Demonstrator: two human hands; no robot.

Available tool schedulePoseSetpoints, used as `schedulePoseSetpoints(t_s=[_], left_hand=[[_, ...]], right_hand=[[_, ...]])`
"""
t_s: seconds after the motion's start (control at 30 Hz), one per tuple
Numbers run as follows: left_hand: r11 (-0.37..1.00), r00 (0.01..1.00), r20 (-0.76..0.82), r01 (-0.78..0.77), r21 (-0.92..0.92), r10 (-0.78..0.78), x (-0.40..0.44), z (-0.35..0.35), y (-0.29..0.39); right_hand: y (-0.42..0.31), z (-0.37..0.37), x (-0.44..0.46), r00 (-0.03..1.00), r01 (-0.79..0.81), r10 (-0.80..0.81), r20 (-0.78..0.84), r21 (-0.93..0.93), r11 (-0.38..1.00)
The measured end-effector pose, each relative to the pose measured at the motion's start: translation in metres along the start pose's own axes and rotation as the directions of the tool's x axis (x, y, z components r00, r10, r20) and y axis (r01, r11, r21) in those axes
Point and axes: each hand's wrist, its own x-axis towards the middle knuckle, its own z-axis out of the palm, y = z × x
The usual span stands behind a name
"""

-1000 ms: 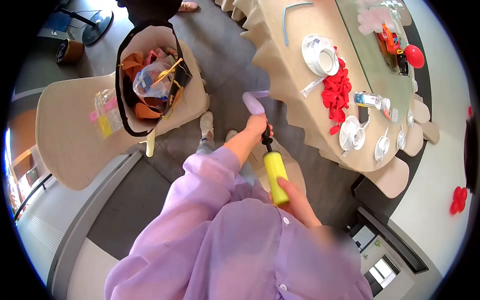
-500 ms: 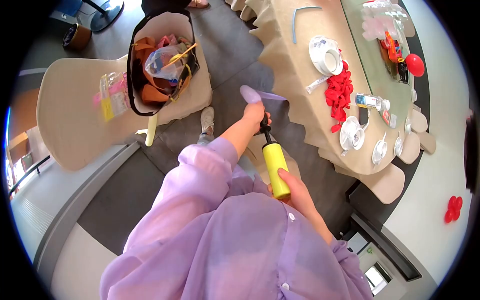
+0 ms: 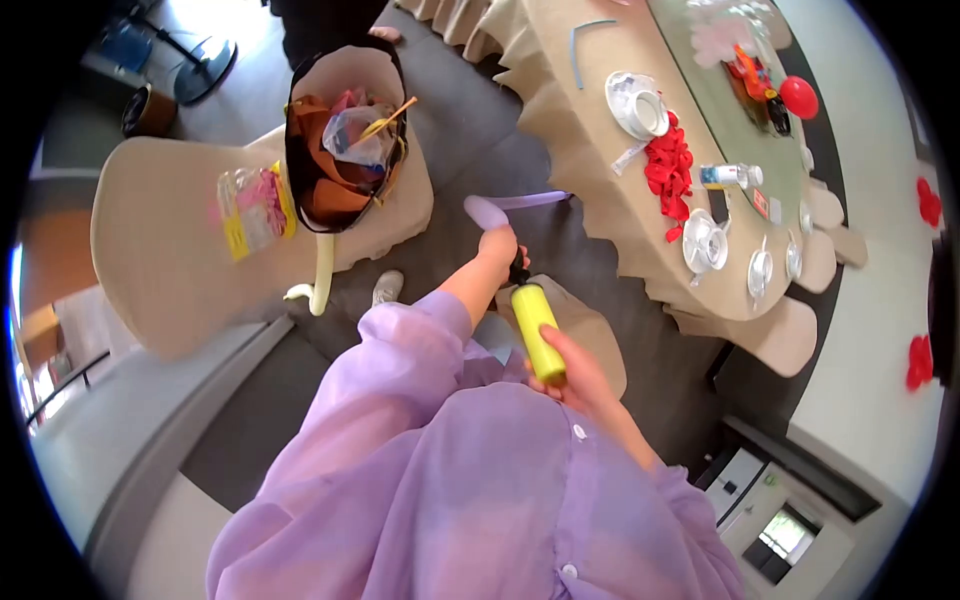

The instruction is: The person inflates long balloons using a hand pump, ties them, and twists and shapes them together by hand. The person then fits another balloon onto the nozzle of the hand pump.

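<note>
My left hand is closed around the black end of a yellow balloon pump. A long purple balloon sticks out past that hand, its front part plump and its thin tail stretching right towards the tablecloth. Where the balloon's neck meets the pump is hidden by my fingers. Lower down, my right hand wraps round the pump's yellow barrel, thumb along its side. The pump slants in front of my body, above a chair seat.
To the left, a chair carries an open bag and a plastic packet; a pale long balloon hangs by it. At right, the draped table holds red balloons, a bottle and dishes.
The yellow barrel has come closer to my left hand, so less black shaft shows between them. The balloon's tail has swung and looks longer. The view has shifted slightly.
</note>
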Motion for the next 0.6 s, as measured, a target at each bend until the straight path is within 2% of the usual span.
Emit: schedulePoseSetpoints(t_s=[0.03,0.1,0.2,0.27,0.3,0.33,0.4,0.43,0.53,0.6], left_hand=[[0.999,1.0,0.012,-0.012,0.043,0.012,-0.007,-0.005,0.004],[0.99,0.999,0.043,-0.031,0.136,0.025,-0.016,-0.025,0.012],[0.975,0.99,0.074,0.101,0.2,-0.118,-0.023,-0.034,0.014],[0.975,0.989,0.112,0.073,0.21,-0.098,-0.026,-0.032,0.016],[0.978,0.988,0.137,0.044,0.205,-0.073,-0.028,-0.034,0.014],[0.977,0.987,0.138,0.049,0.208,-0.079,-0.032,-0.039,0.01],[0.976,0.996,0.065,0.049,0.214,-0.064,-0.039,-0.046,0.008],[0.977,0.99,0.128,0.039,0.211,-0.067,-0.04,-0.051,0.011],[0.945,0.984,0.172,-0.01,0.328,-0.049,-0.047,-0.045,0.011],[0.93,0.975,0.185,0.049,0.364,-0.123,-0.04,-0.045,0.0]], right_hand=[[0.003,0.008,0.012,0.999,0.04,-0.04,-0.008,-0.064,0.997],[0.017,0.034,0.018,0.996,0.082,-0.083,-0.02,-0.043,0.996],[0.037,0.056,-0.007,0.988,0.151,-0.151,-0.034,0.007,0.988],[0.058,0.058,-0.034,0.989,0.146,-0.138,-0.057,0.163,0.976],[0.066,0.069,-0.046,0.971,0.209,-0.176,-0.162,0.221,0.952],[0.071,0.067,-0.044,0.97,0.209,-0.173,-0.168,0.224,0.952],[0.075,0.055,-0.027,0.987,0.139,-0.149,0.054,0.163,0.977],[0.074,0.067,-0.015,0.985,0.168,-0.162,-0.06,0.106,0.98],[0.075,0.077,0.0,0.959,0.267,-0.259,-0.116,0.067,0.961],[0.08,0.076,-0.021,0.971,0.225,-0.209,-0.119,0.147,0.963]])
